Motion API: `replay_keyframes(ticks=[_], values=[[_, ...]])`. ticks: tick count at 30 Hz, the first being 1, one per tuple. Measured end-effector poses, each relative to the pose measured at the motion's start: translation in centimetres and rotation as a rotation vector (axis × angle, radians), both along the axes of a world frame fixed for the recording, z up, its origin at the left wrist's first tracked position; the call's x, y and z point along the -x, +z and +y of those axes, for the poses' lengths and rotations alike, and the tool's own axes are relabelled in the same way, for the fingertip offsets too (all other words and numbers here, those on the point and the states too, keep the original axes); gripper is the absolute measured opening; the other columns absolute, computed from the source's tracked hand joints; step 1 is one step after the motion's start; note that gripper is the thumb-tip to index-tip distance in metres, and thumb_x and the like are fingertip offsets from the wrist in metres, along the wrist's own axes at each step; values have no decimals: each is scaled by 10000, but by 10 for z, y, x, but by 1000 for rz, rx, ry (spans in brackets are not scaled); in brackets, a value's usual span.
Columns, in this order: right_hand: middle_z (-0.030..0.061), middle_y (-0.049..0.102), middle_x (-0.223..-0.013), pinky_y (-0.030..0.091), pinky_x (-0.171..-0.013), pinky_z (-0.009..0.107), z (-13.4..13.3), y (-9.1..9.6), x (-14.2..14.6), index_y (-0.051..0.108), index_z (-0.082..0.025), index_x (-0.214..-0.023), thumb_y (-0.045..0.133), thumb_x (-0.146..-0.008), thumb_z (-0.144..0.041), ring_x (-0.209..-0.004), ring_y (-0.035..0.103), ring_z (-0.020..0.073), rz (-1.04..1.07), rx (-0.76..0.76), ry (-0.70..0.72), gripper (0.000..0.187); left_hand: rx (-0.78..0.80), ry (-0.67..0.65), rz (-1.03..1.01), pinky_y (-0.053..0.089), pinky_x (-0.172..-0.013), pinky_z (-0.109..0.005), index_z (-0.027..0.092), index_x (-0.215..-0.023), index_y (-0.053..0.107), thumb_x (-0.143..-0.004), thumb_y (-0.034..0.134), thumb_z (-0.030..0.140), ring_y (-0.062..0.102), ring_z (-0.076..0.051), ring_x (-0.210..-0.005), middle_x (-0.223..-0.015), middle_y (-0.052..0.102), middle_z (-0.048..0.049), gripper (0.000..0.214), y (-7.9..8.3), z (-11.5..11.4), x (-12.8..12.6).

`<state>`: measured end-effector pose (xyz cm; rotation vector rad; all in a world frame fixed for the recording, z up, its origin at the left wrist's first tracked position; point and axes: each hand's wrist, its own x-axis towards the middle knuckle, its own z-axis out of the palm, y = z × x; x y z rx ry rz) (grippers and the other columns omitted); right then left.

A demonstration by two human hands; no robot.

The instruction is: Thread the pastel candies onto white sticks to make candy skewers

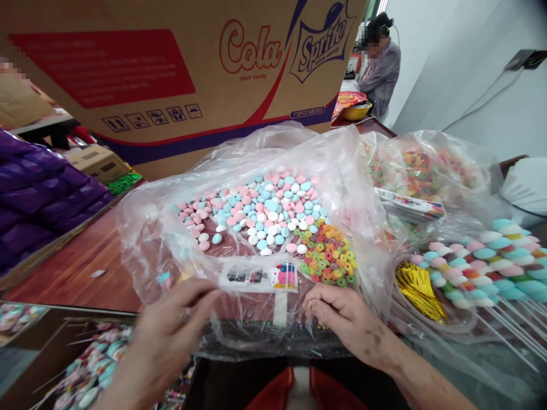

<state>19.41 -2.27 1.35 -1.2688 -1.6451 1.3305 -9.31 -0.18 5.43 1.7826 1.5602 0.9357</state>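
Observation:
My left hand [164, 336] is smeared by motion over the front left of a clear plastic sheet [149, 250], so its grip does not show clearly. At the sheet's front right, my right hand [339, 313] has its fingers curled in; anything inside them is hidden. Between and beyond the hands lie pink, blue and white marshmallows [267, 210] in a loose spread. Small coloured ring gummies [329, 253] form a pile just behind my right hand. Printed labels [284, 277] lie at the sheet's front, between my hands.
A large carton [205, 97] stands behind the sheet. To the right are gold twist ties [416, 287], marshmallow skewers [482, 267] and bagged gummies [419, 162]. Purple packages [43, 193] line the left, above a box of wrapped skewers [94, 364]. A person [380, 68] sits at the back.

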Motion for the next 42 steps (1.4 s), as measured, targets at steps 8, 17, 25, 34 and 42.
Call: replay_keyframes(ticks=[8,17,25,34,42], values=[[-10,613,-770,413,-678,216,-6,-1,2,609,-184,-806,451,-958,-279,-722,553,111,-34,-51,10,239,-101,-171,831,365,-765,-386,174,-799,654,-880,573,270,560,-281,-875,-875,669,-88,150,-53,46,-75],[-20,556,-713,403,-605,230,1,-3,10,593,-189,-851,470,-931,-314,-643,499,115,-16,0,-147,193,-339,-274,785,335,-727,-368,177,-689,594,-926,469,180,533,-236,-774,-752,641,-67,268,-44,42,-72],[-9,580,-733,435,-657,261,15,-10,20,581,-191,-862,508,-888,-275,-687,539,140,-88,-151,-280,115,-651,-271,665,318,-647,-368,173,-686,579,-909,512,201,504,-222,-673,-655,587,-62,234,-26,18,-104],[-12,570,-731,411,-674,247,16,-3,-13,573,-198,-764,488,-946,-243,-717,538,130,-244,-423,-167,206,-92,-561,269,431,-742,-326,172,-815,617,-884,523,231,568,-202,-778,-776,644,-36,130,-9,35,-111],[-40,406,-575,333,-554,245,16,-1,-23,386,-209,-581,430,-976,-350,-550,411,110,-263,-559,-180,421,411,-689,-42,310,-496,-197,176,-625,499,-939,451,423,408,-96,-551,-577,465,43,403,-10,45,-110]])
